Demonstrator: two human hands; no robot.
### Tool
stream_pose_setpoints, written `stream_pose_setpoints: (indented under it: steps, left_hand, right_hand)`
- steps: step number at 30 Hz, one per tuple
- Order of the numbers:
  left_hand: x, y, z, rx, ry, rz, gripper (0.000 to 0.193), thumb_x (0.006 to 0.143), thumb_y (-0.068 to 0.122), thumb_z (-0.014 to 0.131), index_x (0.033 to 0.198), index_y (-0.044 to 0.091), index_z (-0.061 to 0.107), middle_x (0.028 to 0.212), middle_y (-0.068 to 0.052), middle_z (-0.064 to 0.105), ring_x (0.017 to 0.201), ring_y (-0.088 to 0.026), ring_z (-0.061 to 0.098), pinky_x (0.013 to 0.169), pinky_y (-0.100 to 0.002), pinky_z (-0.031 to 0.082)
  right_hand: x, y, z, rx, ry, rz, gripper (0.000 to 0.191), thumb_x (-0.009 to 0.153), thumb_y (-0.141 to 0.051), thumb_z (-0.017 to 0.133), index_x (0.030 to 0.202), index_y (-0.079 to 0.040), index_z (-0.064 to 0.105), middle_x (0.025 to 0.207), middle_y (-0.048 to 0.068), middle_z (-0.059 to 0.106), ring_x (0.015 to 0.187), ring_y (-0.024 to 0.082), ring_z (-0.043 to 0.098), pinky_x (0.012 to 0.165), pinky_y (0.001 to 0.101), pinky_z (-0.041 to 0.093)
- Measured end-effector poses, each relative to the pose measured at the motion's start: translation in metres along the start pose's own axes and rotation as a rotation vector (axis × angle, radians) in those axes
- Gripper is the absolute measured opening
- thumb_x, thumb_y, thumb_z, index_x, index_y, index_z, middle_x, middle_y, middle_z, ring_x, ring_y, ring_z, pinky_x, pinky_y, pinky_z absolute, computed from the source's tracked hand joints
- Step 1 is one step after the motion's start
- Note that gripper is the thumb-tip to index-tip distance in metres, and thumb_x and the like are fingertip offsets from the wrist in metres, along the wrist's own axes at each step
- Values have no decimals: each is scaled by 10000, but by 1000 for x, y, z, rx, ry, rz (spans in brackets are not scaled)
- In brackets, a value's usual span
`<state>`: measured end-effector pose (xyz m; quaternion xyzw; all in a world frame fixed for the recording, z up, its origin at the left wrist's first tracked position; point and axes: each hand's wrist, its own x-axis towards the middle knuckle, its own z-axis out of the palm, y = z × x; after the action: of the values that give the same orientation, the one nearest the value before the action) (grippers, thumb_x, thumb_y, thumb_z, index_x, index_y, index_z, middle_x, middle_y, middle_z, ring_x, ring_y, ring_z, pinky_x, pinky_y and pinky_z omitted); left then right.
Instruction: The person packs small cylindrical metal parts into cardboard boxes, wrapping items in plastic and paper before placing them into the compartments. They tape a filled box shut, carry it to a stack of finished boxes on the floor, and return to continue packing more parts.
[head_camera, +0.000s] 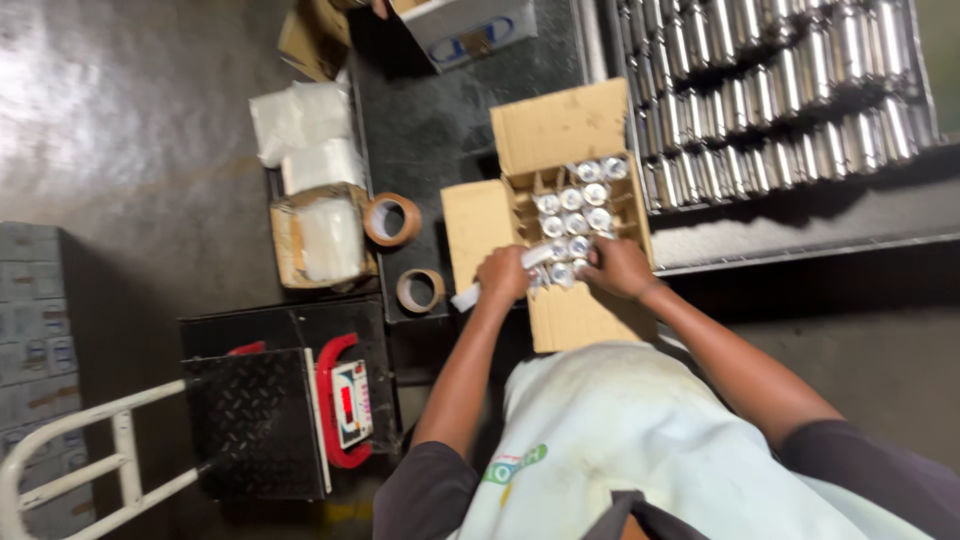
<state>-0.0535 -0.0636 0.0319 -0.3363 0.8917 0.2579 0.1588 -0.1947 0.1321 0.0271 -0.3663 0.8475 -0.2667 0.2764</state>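
Looking down past a pale apron (640, 430), both forearms reach forward and converge on the near end of an open cardboard box (565, 215) that sits on a dark counter (440, 130). The left hand (503, 275) is curled around something pale and elongated, seemingly a wrapped metal can (535, 257), whose long axis runs roughly across the view, from the hand toward the box; a white end pokes out below the knuckles. The right hand (620, 267) lies just beside it, fingers bent down onto the nearest row of cans (575, 215); whether it actually grips one I cannot tell, since the fingertips are hidden among the can tops. The two hands are about equally near the closest cells, the left over the left corner, the right over the right.

Inside the box, shiny cans stand upright in a cardboard divider grid, their round tops facing the camera; the flaps are folded outward on the left, far and near sides.

To the left on the counter lie two rolls of brown packing tape (392, 219), and beyond them a smaller box with clear plastic bags (320, 235) and more bags stacked farther off. Near left, a platform scale (270, 420) with a red-framed display stands on the floor.

Farther right, a rack (900, 170) carries dense rows of identical metal cans (780, 90).
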Motion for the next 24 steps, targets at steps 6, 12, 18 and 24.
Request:
stream_pose_setpoints:
  steps: [6, 12, 18, 24]
  left_hand:
    - [-5, -9, -10, 11, -113, 113, 331, 778, 382, 863, 1036, 189, 791, 1047, -129, 752, 995, -362, 708, 850, -512, 556]
    - [14, 5, -11, 163, -194, 78, 513, 624, 383, 963, 1006, 114, 752, 1006, -138, 746, 962, -336, 716, 807, -477, 565]
    - [19, 22, 8, 270, -195, 18, 490, 583, 347, 987, 893, 49, 752, 925, -128, 770, 879, -282, 754, 746, -423, 592]
    - [-5, 4, 21, 54, 113, 193, 418, 624, 277, 978, 888, 57, 739, 890, -154, 738, 830, -337, 722, 698, -472, 553]
  right_hand:
    - [-3, 34, 1, 351, -75, -100, 240, 841, -212, 812, 853, -61, 627, 744, 45, 689, 673, 118, 641, 647, 307, 528]
    - [-7, 36, 2, 483, -145, -53, 179, 872, -135, 791, 853, -51, 633, 752, 21, 676, 682, 84, 614, 632, 276, 520]
    - [-9, 24, -8, 491, -220, -4, 162, 889, -144, 766, 828, -49, 650, 739, -9, 695, 684, 68, 638, 635, 258, 527]
    - [-9, 27, -15, 640, -339, 177, 158, 936, -179, 757, 950, -63, 650, 759, 29, 655, 609, 124, 589, 551, 289, 475]
